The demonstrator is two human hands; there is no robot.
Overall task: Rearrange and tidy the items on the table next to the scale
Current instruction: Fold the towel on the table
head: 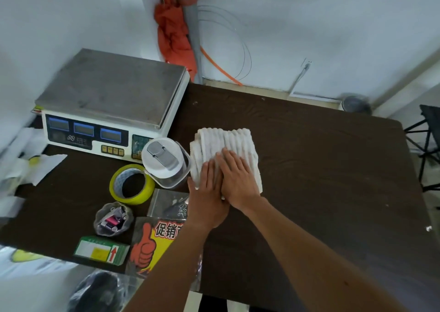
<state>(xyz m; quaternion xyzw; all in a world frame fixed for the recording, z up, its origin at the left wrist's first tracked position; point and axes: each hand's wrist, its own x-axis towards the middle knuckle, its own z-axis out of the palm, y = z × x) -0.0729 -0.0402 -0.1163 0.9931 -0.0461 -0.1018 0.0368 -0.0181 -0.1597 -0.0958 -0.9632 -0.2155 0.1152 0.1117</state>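
A folded white ribbed towel (228, 145) lies on the dark table (321, 168), just right of the scale (112, 99). My left hand (207, 192) and my right hand (238, 178) press flat on the towel's near edge, fingers straight and side by side. Left of the towel stand a clear lidded container (164, 161), a yellow tape roll (131, 184), a small clear zip bag (169, 202), a bag of small items (113, 218), a green box (101, 252) and a red-and-yellow promo sign (152, 242).
White papers and plastic (31, 166) sit at the table's left edge. An orange cloth (171, 33) hangs on a pipe behind the scale. A black folding stand (426, 145) is at the right, beyond the table.
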